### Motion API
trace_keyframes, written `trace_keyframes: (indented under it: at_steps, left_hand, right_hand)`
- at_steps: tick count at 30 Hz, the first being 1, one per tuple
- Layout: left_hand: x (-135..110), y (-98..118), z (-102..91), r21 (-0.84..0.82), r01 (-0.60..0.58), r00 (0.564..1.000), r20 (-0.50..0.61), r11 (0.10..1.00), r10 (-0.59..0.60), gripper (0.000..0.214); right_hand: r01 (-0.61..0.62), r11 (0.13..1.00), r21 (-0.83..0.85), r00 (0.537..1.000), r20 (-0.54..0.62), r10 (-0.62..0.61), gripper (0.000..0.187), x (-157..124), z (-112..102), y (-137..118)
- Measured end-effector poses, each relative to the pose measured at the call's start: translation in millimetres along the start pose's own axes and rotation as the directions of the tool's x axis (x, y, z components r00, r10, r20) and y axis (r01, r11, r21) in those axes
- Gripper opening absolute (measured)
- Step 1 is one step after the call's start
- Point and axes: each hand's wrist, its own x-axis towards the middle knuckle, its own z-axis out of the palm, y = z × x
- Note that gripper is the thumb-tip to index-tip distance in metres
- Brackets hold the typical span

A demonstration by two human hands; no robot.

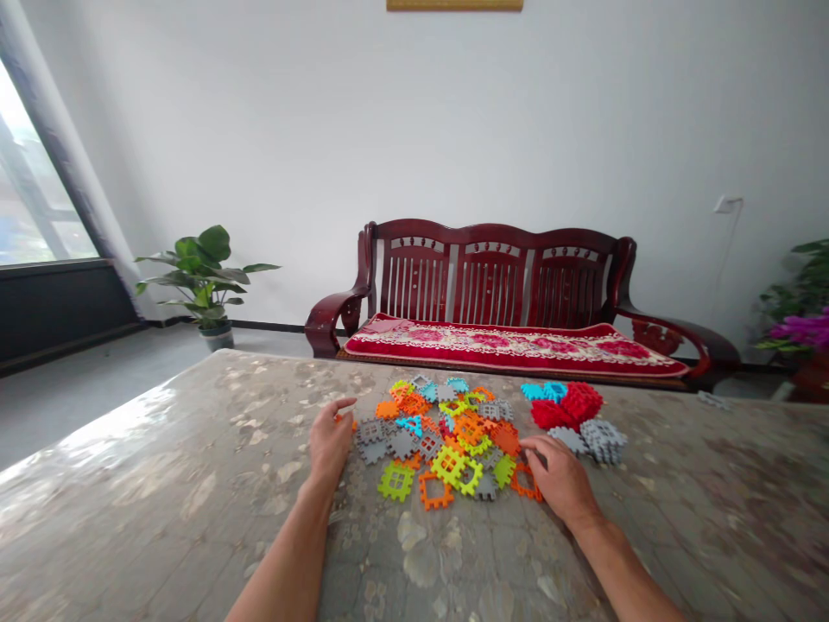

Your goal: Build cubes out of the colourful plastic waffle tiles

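Two hands: both are ours, reaching over the patterned surface (414, 570) from its near side, one on each side of a loose pile.
Left hand (329, 442): its fingers are partly bent, with the index finger stretched out towards the pile; a small orange piece (348, 422) shows just beside the fingers, but we cannot tell if we have hold of it.
Right hand (562, 477): it is half curled, with the fingertips at the right edge of the pile, close above an orange frame piece (515, 482); we cannot tell whether they grip anything.
Pile (467, 428): between our hands lie many flat toothed pieces, orange, yellow-green, grey and light blue, overlapping each other.
Pieces nearest to us: a yellow-green square (395, 481) with four windows, and to its right an orange open square (438, 503).
Groups at right: beyond our right hand we see red pieces (581, 400) heaped together, light blue pieces (555, 391) behind them and a grey stack (604, 441) in front.
Far right: one grey piece (713, 400) lies alone, near the back edge.
Behind the surface: a dark red wooden sofa (490, 285) with a flowered red mat (492, 341), and a potted plant (207, 268) to its left.
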Motion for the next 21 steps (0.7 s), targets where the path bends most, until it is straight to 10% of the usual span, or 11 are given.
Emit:
trace_keyframes:
  at_steps: [6,15,21]
  left_hand:
    - [-8,16,-3.5,0.221,-0.217,0.947,0.283,0.951,0.150,0.022]
    - [-5,22,-18.4,0.353,-0.564,0.682,0.708,0.747,0.181,0.057]
    - [-11,27,-13.0,0.416,-0.600,0.678,0.718,0.684,0.158,0.054]
  right_hand:
    - [-0.007,1.000,-0.008,1.000,0.004,0.007,0.025,0,1,1]
    - [-0.022,1.000,0.003,1.000,0.012,0.022,0.026,1,2,4]
    - [-0.021,1.000,0.008,1.000,0.005,0.021,0.026,1,2,1]
